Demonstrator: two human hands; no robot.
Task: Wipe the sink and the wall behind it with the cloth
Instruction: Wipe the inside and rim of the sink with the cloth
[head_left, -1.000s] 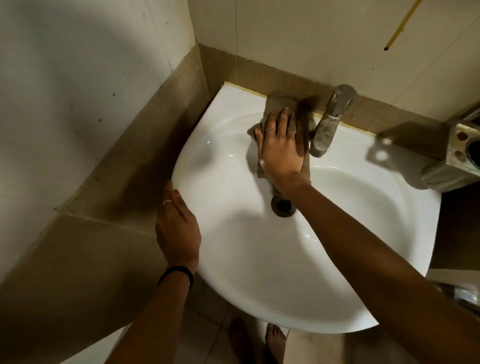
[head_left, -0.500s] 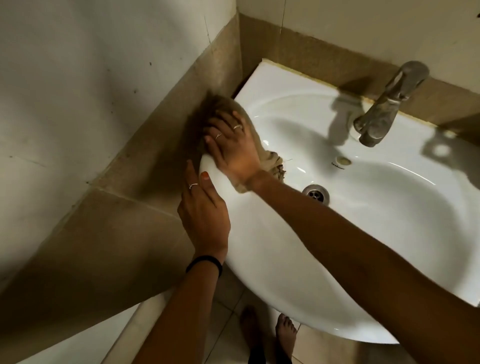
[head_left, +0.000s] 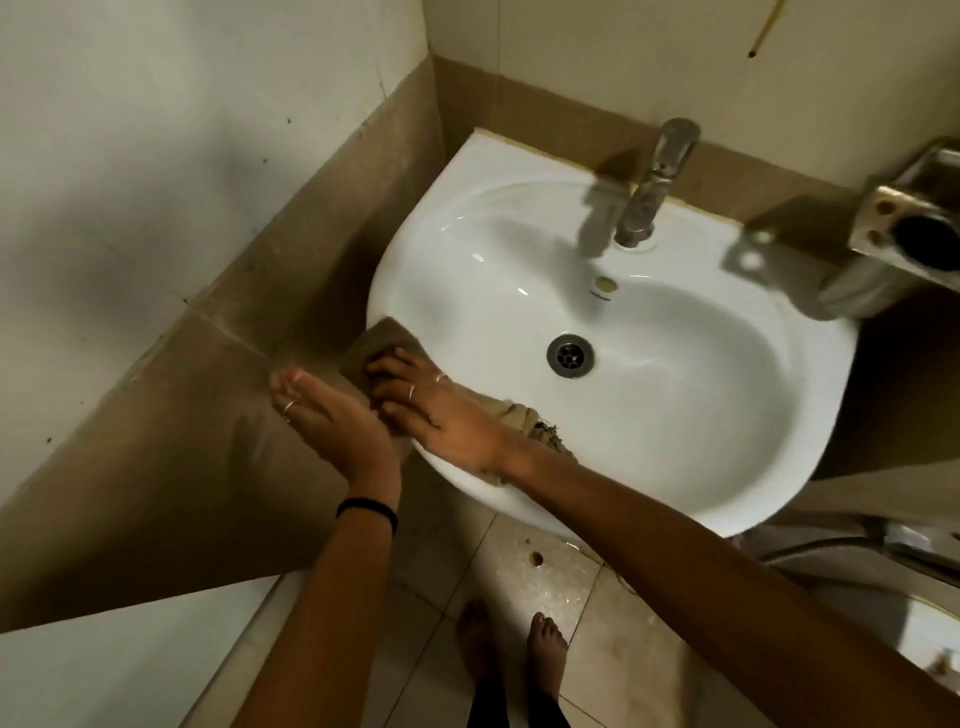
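A white wall-mounted sink (head_left: 675, 415) fills the middle of the view, with a metal drain (head_left: 570, 355) and a chrome tap (head_left: 655, 182) at the back. A brownish cloth (head_left: 375, 340) lies over the sink's left front rim. My right hand (head_left: 434, 410) presses on it with fingers spread flat, and a frayed end of the cloth trails into the basin by my wrist. My left hand (head_left: 330, 423) hovers just left of the rim with straight fingers, holding nothing. The tiled wall (head_left: 597, 47) behind the sink is cream above a tan band.
A tan and cream side wall (head_left: 182, 208) closes in on the left. A metal holder (head_left: 914, 228) juts out at the right, level with the tap. Bare feet (head_left: 511, 644) stand on the tiled floor under the sink. A yellow cord (head_left: 763, 26) hangs on the back wall.
My right hand slid the cloth from beside the tap to the left rim, then toward me along it. My left hand came off the rim and now hovers beside it.
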